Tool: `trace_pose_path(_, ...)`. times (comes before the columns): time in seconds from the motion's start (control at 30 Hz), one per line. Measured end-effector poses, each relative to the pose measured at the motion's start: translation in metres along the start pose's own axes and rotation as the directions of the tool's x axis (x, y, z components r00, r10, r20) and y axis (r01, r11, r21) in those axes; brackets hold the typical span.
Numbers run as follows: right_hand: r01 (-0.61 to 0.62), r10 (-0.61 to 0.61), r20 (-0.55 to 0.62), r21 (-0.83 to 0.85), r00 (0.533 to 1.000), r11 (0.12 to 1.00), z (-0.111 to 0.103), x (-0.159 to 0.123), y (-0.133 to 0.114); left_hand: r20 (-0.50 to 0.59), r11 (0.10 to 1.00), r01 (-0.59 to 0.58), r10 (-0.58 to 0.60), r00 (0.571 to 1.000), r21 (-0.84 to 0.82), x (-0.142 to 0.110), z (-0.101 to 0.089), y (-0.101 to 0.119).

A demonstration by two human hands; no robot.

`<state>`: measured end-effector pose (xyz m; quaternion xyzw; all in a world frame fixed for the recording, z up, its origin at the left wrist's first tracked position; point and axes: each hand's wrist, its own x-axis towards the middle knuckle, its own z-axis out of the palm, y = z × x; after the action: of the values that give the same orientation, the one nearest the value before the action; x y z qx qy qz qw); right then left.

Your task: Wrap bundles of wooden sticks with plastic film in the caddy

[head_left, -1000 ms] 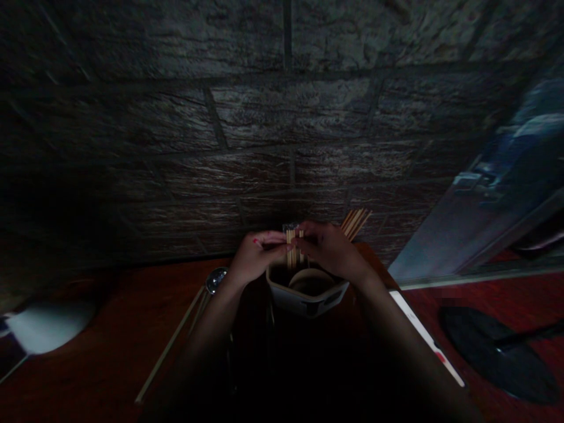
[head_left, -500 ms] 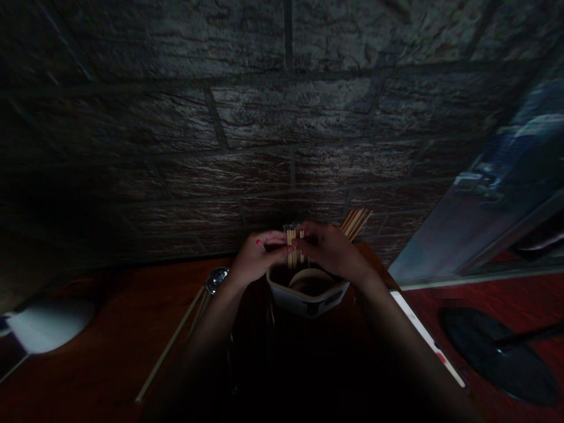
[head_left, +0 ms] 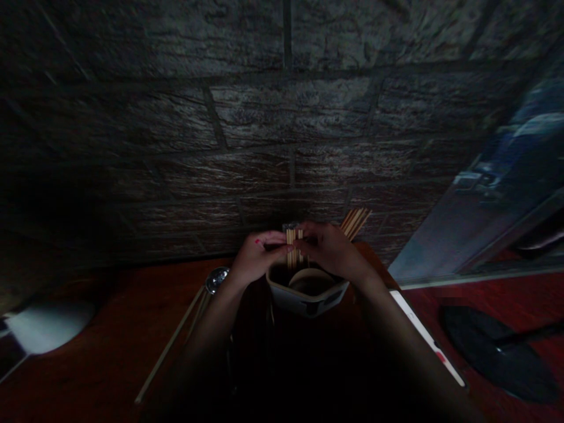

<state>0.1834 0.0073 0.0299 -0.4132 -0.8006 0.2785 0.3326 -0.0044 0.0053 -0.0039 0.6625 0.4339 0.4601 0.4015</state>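
Light wooden chopsticks (head_left: 290, 249) stand upright in a bunch between my two hands, at the back of a container with a pale rim (head_left: 288, 291). My left hand (head_left: 252, 259) grips them from the left, thumb in front and fingers behind. From the right, my right hand (head_left: 332, 249) pinches the same bunch, its fingertips close to the left thumb. Behind the bunch is a clear, shiny edge I cannot make out. Inside the container a round-rimmed compartment (head_left: 312, 274) shows. Darker chopsticks (head_left: 356, 222) lean out behind my right hand; their lower ends are hidden.
A shiny metal ladle (head_left: 217, 280) and long thin sticks (head_left: 170, 345) lie left of my forearm on the wooden table (head_left: 114, 305). A white object (head_left: 50, 329) stands far left. A stone wall (head_left: 264, 117) rises behind; a black round base (head_left: 497, 352) is on the right.
Almost nothing differs. Both hands stay on the bunch, which has shifted very slightly left.
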Motion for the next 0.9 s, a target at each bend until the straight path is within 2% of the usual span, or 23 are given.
trace_pose_path(0.5,0.006,-0.006,-0.019,-0.027,1.000,1.000,0.0021,-0.0001,0.0005,0.031,1.000,-0.017,0.017,0.999,0.009,0.0008,-0.0009,-0.0017)
trace_pose_path(0.73,0.011,-0.012,-0.031,-0.041,0.999,0.999,0.0018,-0.0004,0.0005,0.038,1.000,0.019,-0.019,0.999,-0.015,0.0002,-0.0013,-0.0008)
trace_pose_path(0.9,0.003,-0.003,-0.008,-0.030,1.000,1.000,-0.0001,-0.0011,0.0001,0.020,1.000,-0.013,0.013,1.000,-0.007,0.0004,0.0003,-0.0023)
